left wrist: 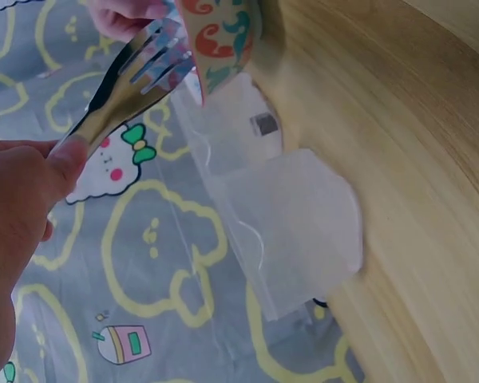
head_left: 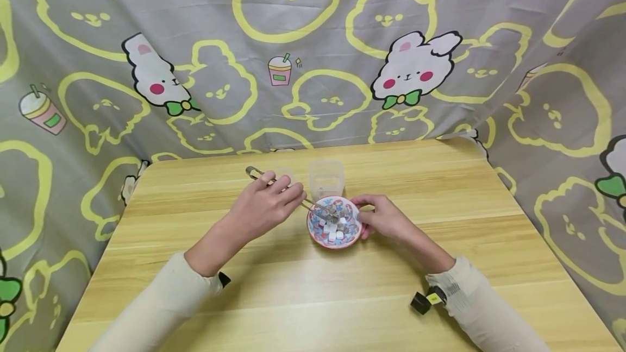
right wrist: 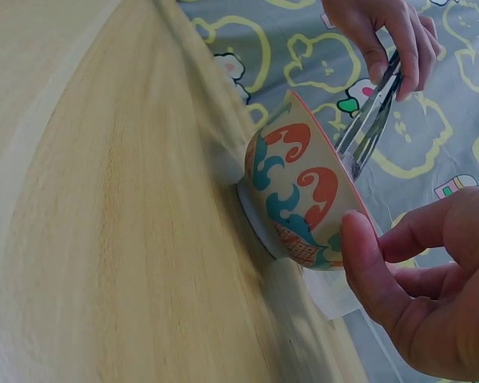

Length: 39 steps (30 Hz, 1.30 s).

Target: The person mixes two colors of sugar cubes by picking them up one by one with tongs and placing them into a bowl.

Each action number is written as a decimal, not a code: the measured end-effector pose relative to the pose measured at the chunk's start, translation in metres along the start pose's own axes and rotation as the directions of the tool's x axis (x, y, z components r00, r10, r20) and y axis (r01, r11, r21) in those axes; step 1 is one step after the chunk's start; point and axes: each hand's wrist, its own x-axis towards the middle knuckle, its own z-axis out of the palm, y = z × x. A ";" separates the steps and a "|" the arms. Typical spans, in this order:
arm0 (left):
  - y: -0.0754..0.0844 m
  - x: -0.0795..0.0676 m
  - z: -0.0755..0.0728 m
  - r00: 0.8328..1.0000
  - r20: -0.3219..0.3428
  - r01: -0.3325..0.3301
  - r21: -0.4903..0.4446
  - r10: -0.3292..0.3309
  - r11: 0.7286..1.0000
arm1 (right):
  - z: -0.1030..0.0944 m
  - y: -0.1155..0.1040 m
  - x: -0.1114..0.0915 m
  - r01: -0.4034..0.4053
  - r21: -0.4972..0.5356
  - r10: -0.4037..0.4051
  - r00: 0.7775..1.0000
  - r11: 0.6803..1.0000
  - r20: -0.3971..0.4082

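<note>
My left hand [head_left: 266, 202] holds metal tongs [left wrist: 112, 108] with fork-like tines, slanting down to the right. Their tips reach inside a small patterned bowl [right wrist: 291, 187] with a red rim and red and blue swirls. White cubes [head_left: 332, 235] and greyish, translucent-looking pieces lie in the bowl. Whether the tines hold a piece is too small to tell. At the bowl's right side, my right hand [head_left: 383, 216] grips the rim between thumb and fingers, and the bowl stands on the table.
Right behind the bowl is a clear plastic container [head_left: 326, 173] with a small dark piece [left wrist: 264, 124] in it. Another clear container [left wrist: 295, 231] stands to its left, partly behind my left hand. A patterned curtain [head_left: 313, 42] borders the wooden table [head_left: 313, 297] at the back and sides.
</note>
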 end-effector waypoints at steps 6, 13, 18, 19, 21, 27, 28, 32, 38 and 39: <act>-0.001 -0.002 -0.002 1.000 -0.001 -0.015 0.008 0.015 1.000 | -0.001 0.001 0.000 0.003 -0.007 -0.003 1.000 1.000 0.002; -0.005 0.001 -0.005 1.000 -0.019 -0.006 0.039 0.007 0.999 | -0.001 0.001 0.001 0.009 -0.029 -0.009 1.000 1.000 -0.003; -0.012 0.008 -0.006 0.999 -0.044 0.004 0.075 0.000 0.997 | -0.001 0.001 0.001 0.016 -0.052 -0.016 1.000 0.999 -0.005; -0.014 0.010 -0.005 0.999 -0.053 0.006 0.081 -0.002 0.997 | -0.001 0.001 0.001 0.017 -0.053 -0.018 1.000 0.998 -0.005; -0.019 0.015 -0.004 0.998 -0.069 0.013 0.099 -0.006 0.995 | -0.001 0.001 0.001 0.018 -0.051 -0.019 1.000 0.999 -0.005; -0.034 0.031 0.004 0.991 -0.134 0.047 0.130 -0.029 0.990 | -0.001 0.002 0.002 0.012 -0.053 -0.013 1.000 0.999 -0.004; -0.036 0.034 0.006 0.989 -0.143 0.055 0.129 -0.036 0.990 | -0.001 0.002 0.002 0.013 -0.052 -0.013 1.000 0.999 -0.003; -0.046 0.043 0.012 0.988 -0.150 0.069 0.137 -0.048 0.988 | -0.001 0.002 0.002 0.006 -0.054 -0.006 1.000 0.999 -0.006; -0.051 0.051 0.023 0.994 -0.104 0.046 0.149 -0.030 0.988 | 0.000 0.002 0.001 -0.005 -0.022 0.004 1.000 1.000 -0.013; -0.051 0.052 0.025 0.995 -0.097 0.039 0.154 -0.024 0.987 | 0.000 0.002 0.001 -0.002 -0.015 0.002 1.000 1.000 -0.012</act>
